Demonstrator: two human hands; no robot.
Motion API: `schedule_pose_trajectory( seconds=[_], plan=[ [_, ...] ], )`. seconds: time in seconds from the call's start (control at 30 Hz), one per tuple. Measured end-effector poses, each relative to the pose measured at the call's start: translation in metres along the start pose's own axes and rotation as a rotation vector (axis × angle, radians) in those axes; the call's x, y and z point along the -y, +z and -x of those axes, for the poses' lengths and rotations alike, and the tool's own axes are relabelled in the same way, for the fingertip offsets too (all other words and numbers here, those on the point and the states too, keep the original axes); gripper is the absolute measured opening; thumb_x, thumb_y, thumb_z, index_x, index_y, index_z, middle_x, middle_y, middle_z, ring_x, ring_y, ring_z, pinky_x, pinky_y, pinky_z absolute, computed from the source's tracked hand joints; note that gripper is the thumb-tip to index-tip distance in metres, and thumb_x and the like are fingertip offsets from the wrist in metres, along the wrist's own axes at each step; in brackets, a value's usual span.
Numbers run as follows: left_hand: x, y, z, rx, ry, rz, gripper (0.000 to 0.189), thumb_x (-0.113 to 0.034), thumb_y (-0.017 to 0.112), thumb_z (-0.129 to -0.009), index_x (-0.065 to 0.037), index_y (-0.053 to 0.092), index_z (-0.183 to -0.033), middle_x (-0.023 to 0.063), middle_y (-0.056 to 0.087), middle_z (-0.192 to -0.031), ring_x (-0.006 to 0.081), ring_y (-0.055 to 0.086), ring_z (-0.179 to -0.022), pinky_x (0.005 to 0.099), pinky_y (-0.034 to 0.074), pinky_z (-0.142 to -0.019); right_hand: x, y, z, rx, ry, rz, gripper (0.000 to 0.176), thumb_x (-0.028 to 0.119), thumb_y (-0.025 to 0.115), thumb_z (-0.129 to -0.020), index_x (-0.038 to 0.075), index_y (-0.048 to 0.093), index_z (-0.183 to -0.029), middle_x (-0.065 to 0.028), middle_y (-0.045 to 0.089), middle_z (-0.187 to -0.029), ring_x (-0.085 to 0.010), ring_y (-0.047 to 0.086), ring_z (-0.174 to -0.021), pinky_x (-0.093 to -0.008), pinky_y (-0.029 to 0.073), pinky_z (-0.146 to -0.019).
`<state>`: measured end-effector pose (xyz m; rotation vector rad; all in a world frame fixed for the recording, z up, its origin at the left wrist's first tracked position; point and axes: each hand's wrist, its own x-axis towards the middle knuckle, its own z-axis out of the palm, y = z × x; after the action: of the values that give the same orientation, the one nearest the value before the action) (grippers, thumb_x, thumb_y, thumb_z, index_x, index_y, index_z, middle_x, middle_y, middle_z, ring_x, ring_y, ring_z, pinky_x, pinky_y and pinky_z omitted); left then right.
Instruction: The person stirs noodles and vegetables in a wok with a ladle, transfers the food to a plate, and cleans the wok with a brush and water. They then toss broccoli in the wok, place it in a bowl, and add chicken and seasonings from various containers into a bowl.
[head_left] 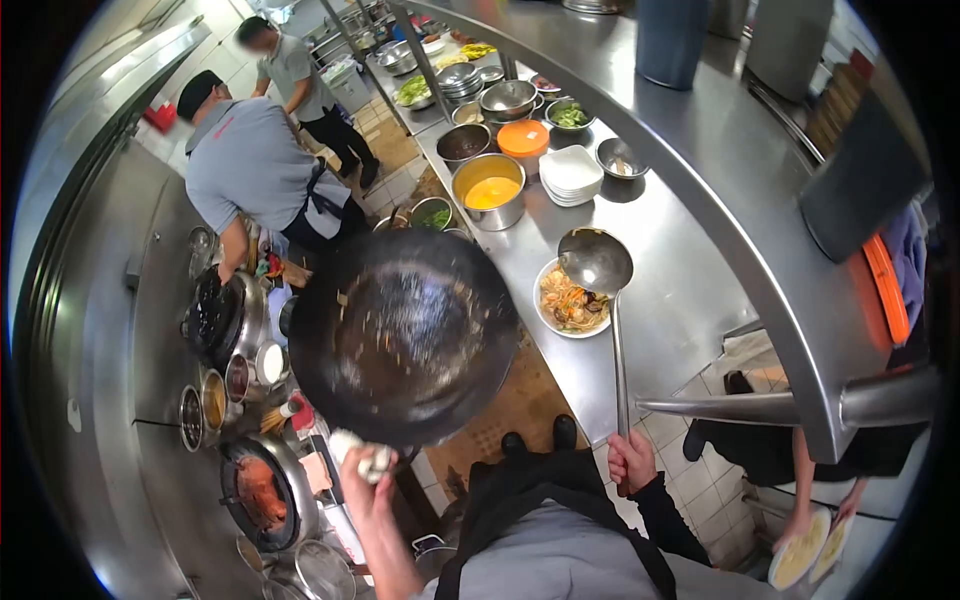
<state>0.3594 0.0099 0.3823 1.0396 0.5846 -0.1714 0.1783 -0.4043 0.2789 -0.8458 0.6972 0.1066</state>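
Observation:
My left hand [368,492] is closed around the near edge of a large black wok [405,330], with a bunched white cloth [350,445] in the grip. The wok is tilted so its inside shows, wet and shiny with a few food scraps. My right hand [633,462] grips the end of a long metal ladle [619,370]. The ladle's bowl hangs over a white plate [558,326] and overlaps its upper right part in this view. Noodles with vegetables [572,303] fill the plate, which stands on the steel counter [665,300].
Left of me is a lit stove burner [262,492]. A pot of yellow liquid [490,192], stacked white plates [571,176] and several bowls stand along the counter. A co-worker [255,160] bends over another wok; a second person [297,80] stands behind. Another person's hands hold plates [800,548] at right.

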Motion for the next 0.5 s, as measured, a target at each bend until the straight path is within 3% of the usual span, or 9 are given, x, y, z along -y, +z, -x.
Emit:
schedule_pose_trajectory(
  seconds=[0.03,0.07,0.1,0.13,0.2,0.23,0.3,0.4,0.5],
  plan=[
    [-0.014,-0.015,0.026,0.073,-0.153,0.048,0.015,-0.016,0.065,-0.085,-0.003,0.059,-0.083,0.0206,0.068,-0.074,0.0220,0.054,-0.038,0.0252,0.040,-0.029,0.001,0.001,-0.001,0.013,0.020,0.003,0.021,0.027,0.063,-0.103,0.011,0.050,-0.097,0.0024,0.040,-0.062,-0.0070,0.035,-0.044,-0.0242,0.031,-0.040],
    [-0.009,-0.030,0.040,-0.172,-0.019,0.103,0.018,-0.020,0.065,-0.085,-0.004,0.057,-0.083,0.0223,0.068,-0.073,0.0202,0.048,-0.033,0.0253,0.038,-0.027,0.002,0.001,0.001,0.020,0.038,0.006,0.022,0.027,0.063,-0.103,0.011,0.049,-0.096,0.0024,0.040,-0.062,-0.0068,0.035,-0.044,-0.0242,0.031,-0.040],
    [-0.017,-0.062,0.058,-0.176,-0.119,0.098,0.020,-0.022,0.064,-0.085,-0.005,0.056,-0.083,0.0213,0.068,-0.071,0.0189,0.047,-0.032,0.0252,0.037,-0.027,0.005,0.003,0.002,-0.025,0.039,0.019,0.022,0.026,0.063,-0.103,0.011,0.049,-0.095,0.0024,0.041,-0.063,-0.0070,0.036,-0.044,-0.0243,0.031,-0.040],
    [-0.024,-0.070,0.076,-0.357,-0.119,0.111,0.020,-0.023,0.064,-0.086,-0.006,0.056,-0.083,0.0204,0.068,-0.070,0.0186,0.045,-0.031,0.0252,0.037,-0.026,0.007,0.006,0.005,-0.074,0.040,0.030,0.021,0.025,0.063,-0.102,0.011,0.049,-0.094,0.0024,0.041,-0.063,-0.0072,0.036,-0.045,-0.0245,0.031,-0.040],
    [-0.029,-0.129,0.091,-0.371,-0.149,0.193,0.019,-0.022,0.064,-0.086,-0.006,0.055,-0.080,0.0183,0.068,-0.068,0.0180,0.047,-0.032,0.0242,0.036,-0.027,0.003,0.005,0.009,-0.231,-0.057,0.225,0.021,0.022,0.064,-0.101,0.010,0.049,-0.092,0.0025,0.042,-0.063,-0.0083,0.038,-0.046,-0.0257,0.032,-0.042],
    [-0.029,-0.153,0.090,-0.432,-0.113,0.152,0.025,-0.027,0.064,-0.086,-0.005,0.058,-0.076,0.0105,0.064,-0.064,0.0139,0.042,-0.031,0.0221,0.031,-0.027,-0.007,-0.004,0.002,-0.333,-0.151,0.410,0.021,0.020,0.065,-0.101,0.010,0.050,-0.091,0.0025,0.043,-0.063,-0.0092,0.040,-0.047,-0.0267,0.034,-0.043],
    [-0.022,-0.190,0.088,-0.670,0.198,0.110,0.028,-0.029,0.063,-0.088,-0.004,0.057,-0.076,0.0069,0.060,-0.063,0.0134,0.043,-0.036,0.0220,0.033,-0.032,-0.032,-0.041,-0.013,-0.483,-0.398,0.844,0.022,0.017,0.067,-0.099,0.005,0.051,-0.088,-0.0010,0.048,-0.063,-0.0136,0.049,-0.054,-0.0311,0.041,-0.051],
    [-0.043,-0.255,0.080,-0.783,0.308,0.118,0.026,-0.029,0.062,-0.089,-0.005,0.057,-0.080,0.0070,0.061,-0.066,0.0137,0.045,-0.041,0.0226,0.034,-0.036,-0.018,-0.014,0.009,-0.593,-0.502,0.971,0.023,0.018,0.067,-0.099,0.002,0.053,-0.089,-0.0056,0.051,-0.064,-0.0173,0.053,-0.058,-0.0340,0.044,-0.056],
    [-0.075,-0.320,0.058,-0.854,0.406,0.148,0.025,-0.029,0.061,-0.090,-0.005,0.057,-0.084,0.0071,0.061,-0.069,0.0141,0.047,-0.046,0.0232,0.035,-0.040,-0.017,-0.006,0.013,-0.539,-0.508,1.126,0.019,0.013,0.068,-0.095,0.002,0.053,-0.093,-0.0092,0.055,-0.065,-0.0218,0.055,-0.059,-0.0377,0.046,-0.059]
  ],
)
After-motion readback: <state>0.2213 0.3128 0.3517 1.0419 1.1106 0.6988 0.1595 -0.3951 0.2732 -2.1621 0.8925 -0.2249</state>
